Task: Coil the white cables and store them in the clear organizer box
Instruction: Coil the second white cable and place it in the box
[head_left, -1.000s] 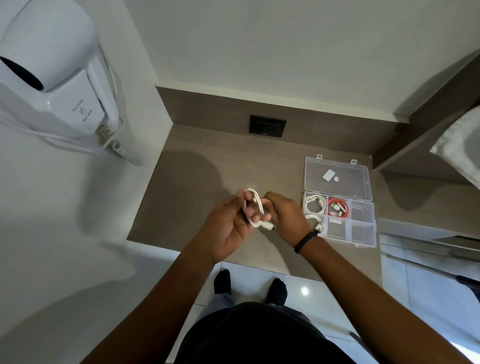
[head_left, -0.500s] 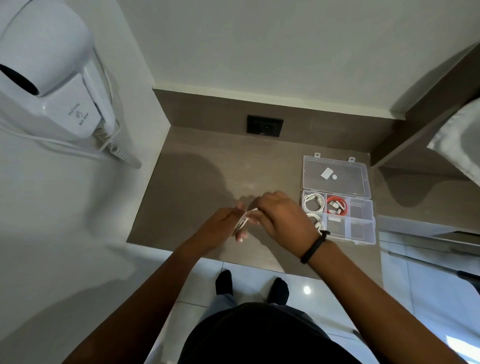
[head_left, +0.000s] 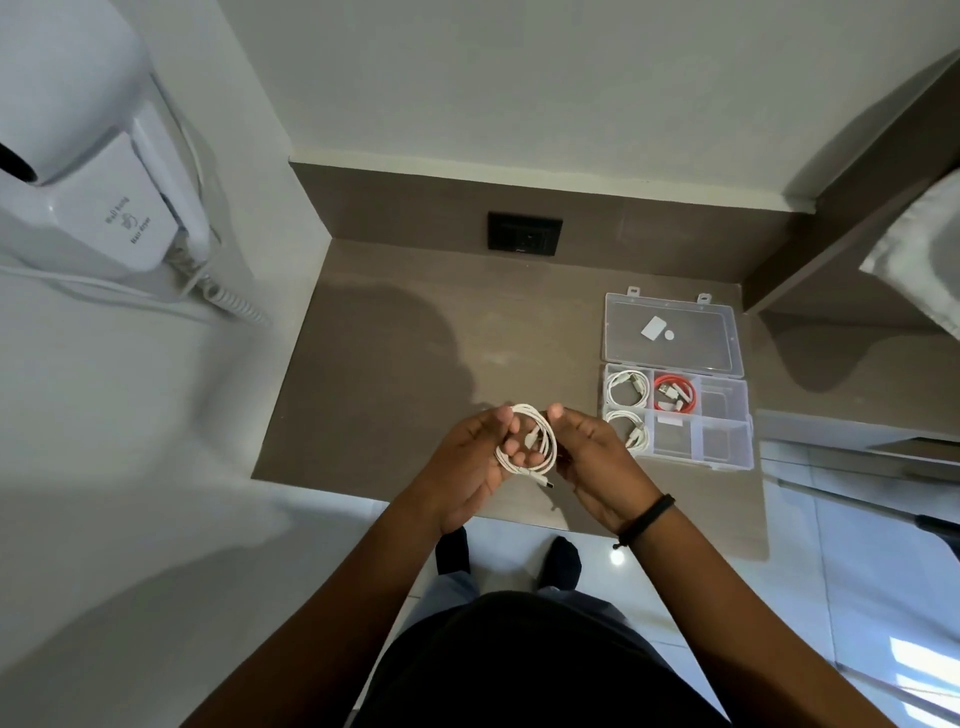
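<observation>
A coiled white cable (head_left: 540, 439) sits between my two hands above the counter's front edge, one plug end hanging down. My left hand (head_left: 470, 467) cradles the coil with its fingers. My right hand (head_left: 592, 462) presses against the coil's right side. To the right lies the clear organizer box (head_left: 727, 439) with its lid (head_left: 672, 335) folded back flat. Two coiled white cables (head_left: 627, 387) (head_left: 631, 428) fill its left compartments and a red cable (head_left: 674, 396) lies in the middle back one.
The brown counter (head_left: 405, 374) has a black wall socket (head_left: 523, 233) at its back. A white wall hair dryer (head_left: 98, 171) with a curly cord hangs on the left wall. A shelf and a white cloth (head_left: 919, 249) are at the right.
My hands were wrapping the cable tightly, the right hand over the left. They have now spread apart, showing the cable as a round coil held between them.
</observation>
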